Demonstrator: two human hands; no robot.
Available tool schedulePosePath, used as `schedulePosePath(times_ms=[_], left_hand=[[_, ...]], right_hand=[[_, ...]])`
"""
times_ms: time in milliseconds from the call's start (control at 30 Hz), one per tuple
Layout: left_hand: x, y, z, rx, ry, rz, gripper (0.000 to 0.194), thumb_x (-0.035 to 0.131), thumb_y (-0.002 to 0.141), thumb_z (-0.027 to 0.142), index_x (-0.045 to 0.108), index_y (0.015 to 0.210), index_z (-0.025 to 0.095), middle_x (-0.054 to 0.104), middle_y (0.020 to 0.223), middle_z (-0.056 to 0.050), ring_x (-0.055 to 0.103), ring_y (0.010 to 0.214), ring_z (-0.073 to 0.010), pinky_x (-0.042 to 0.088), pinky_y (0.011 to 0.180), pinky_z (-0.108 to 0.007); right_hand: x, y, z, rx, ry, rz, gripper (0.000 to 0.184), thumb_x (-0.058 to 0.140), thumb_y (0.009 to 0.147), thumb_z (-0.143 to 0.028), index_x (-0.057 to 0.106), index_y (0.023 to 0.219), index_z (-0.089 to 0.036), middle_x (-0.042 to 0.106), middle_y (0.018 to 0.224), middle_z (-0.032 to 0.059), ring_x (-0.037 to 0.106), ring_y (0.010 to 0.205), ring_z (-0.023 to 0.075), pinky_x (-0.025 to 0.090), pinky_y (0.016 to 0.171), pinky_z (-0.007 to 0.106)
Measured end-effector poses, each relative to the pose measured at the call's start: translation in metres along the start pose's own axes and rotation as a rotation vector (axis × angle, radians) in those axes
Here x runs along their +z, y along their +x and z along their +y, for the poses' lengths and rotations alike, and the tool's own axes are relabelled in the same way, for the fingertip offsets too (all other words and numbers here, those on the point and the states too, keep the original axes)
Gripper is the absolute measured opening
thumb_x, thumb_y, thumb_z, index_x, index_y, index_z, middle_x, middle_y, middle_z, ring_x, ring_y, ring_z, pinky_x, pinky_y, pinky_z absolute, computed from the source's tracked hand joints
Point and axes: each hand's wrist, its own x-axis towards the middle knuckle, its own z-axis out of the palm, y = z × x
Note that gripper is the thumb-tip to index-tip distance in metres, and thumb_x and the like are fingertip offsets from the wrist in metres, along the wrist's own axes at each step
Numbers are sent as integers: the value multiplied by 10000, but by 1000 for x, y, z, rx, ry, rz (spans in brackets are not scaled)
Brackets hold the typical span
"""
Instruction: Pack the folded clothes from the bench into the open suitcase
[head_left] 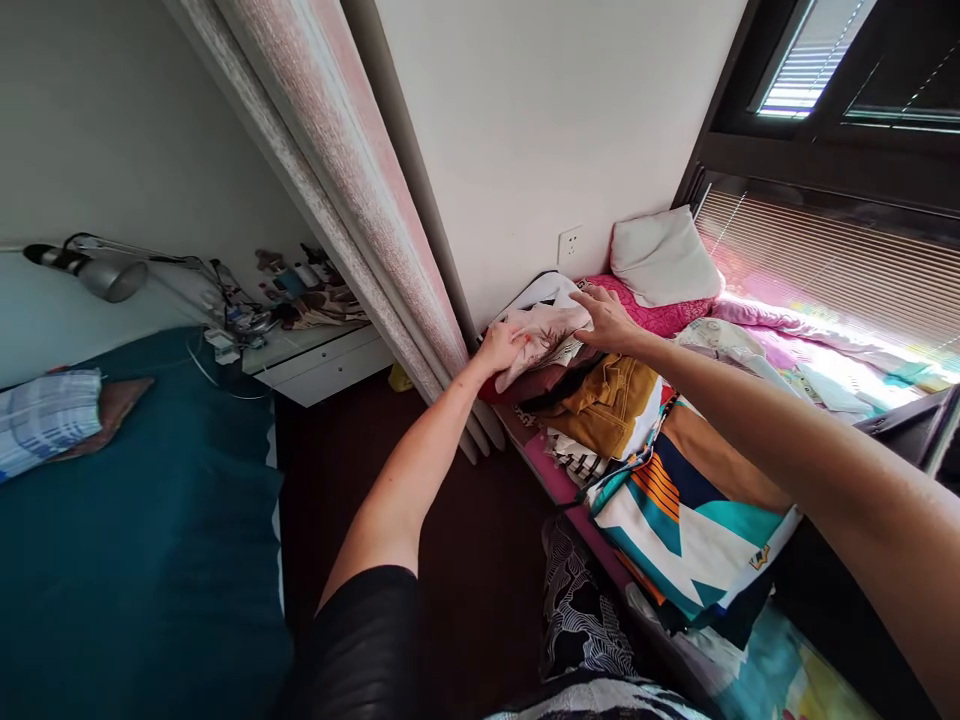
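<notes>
Both my arms reach forward to a pile of folded clothes on a pink-covered window bench point(551, 478). My left hand point(501, 347) is closed on the left edge of a pale patterned garment point(541, 334) at the top of the pile. My right hand point(606, 318) presses down on the same garment's right side, fingers curled over it. Under it lie a dark red piece point(517, 386) and mustard-brown trousers point(611, 404). A colourful geometric cloth point(679, 515) lies nearer to me, below my right forearm.
A white pillow point(661, 258) and pink bedding lie further back by the window blinds point(832, 265). A pinkish curtain point(352, 190) hangs left of the pile. A teal bed point(142, 540), a desk lamp point(101, 270) and a cluttered white desk point(319, 360) fill the left. Dark floor lies between.
</notes>
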Motion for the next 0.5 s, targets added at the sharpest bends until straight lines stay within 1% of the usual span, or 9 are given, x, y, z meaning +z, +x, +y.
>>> schedulePosePath(times_ms=[67, 100, 133, 200, 267, 300, 367, 433, 500], left_hand=[[-24, 9, 10, 72, -50, -6, 324, 562, 1007, 276, 820, 1127, 120, 794, 949, -40, 708, 997, -232, 549, 826, -265], [-36, 13, 18, 122, -89, -22, 312, 582, 1005, 296, 822, 1079, 112, 779, 916, -30, 710, 980, -224, 541, 807, -252], [-49, 15, 27, 177, -139, -44, 308, 604, 1001, 320, 820, 1045, 104, 768, 900, -26, 713, 968, -217, 537, 798, -246], [-72, 16, 48, 284, -273, -97, 306, 682, 971, 375, 805, 1011, 97, 760, 894, -35, 721, 939, -205, 542, 779, -244], [-91, 13, 70, 369, -411, -154, 356, 793, 900, 447, 785, 982, 101, 760, 885, -54, 723, 895, -199, 551, 745, -243], [-99, 9, 80, 397, -464, -179, 391, 838, 860, 478, 774, 959, 106, 759, 872, -60, 722, 873, -197, 554, 727, -242], [-109, 1, 102, 426, -529, -222, 435, 879, 821, 522, 754, 920, 117, 751, 845, -65, 721, 855, -196, 558, 707, -239], [-111, -11, 125, 433, -565, -262, 449, 885, 817, 542, 736, 899, 125, 740, 826, -65, 718, 851, -194, 563, 699, -241], [-106, -23, 153, 454, -602, -321, 461, 900, 799, 539, 719, 886, 124, 729, 813, -58, 704, 826, -181, 564, 696, -242]], right_hand=[[-10, 2, -1, -66, -1, -23, 1021, 820, 837, -348, 345, 1737, -265, 245, 1772, 170, 258, 1590, 486, 317, 1226, 724], [-16, 3, -2, -99, 23, -34, 1090, 867, 801, -384, 323, 1742, -307, 231, 1780, 152, 238, 1593, 499, 311, 1208, 753], [-23, 4, -4, -134, 62, -50, 1116, 905, 761, -422, 355, 1726, -323, 285, 1761, 145, 263, 1583, 497, 321, 1203, 750], [-38, 3, -7, -192, 188, -107, 1012, 945, 690, -496, 553, 1597, -277, 534, 1590, 137, 435, 1486, 446, 409, 1197, 651], [-53, -4, -11, -219, 349, -186, 771, 940, 656, -552, 743, 1312, -198, 726, 1256, 95, 621, 1254, 359, 527, 1110, 504], [-61, -11, -12, -229, 425, -218, 664, 928, 654, -567, 777, 1168, -173, 750, 1104, 70, 664, 1133, 318, 561, 1051, 452], [-77, -32, -14, -242, 554, -234, 536, 900, 676, -569, 774, 990, -153, 740, 938, 40, 680, 981, 266, 588, 964, 401], [-96, -65, -13, -231, 647, -216, 484, 895, 693, -540, 756, 953, -155, 738, 916, 35, 678, 928, 243, 598, 912, 376], [-118, -107, -8, -178, 694, -201, 464, 900, 711, -496, 745, 992, -162, 747, 942, 37, 677, 914, 225, 600, 869, 337]])
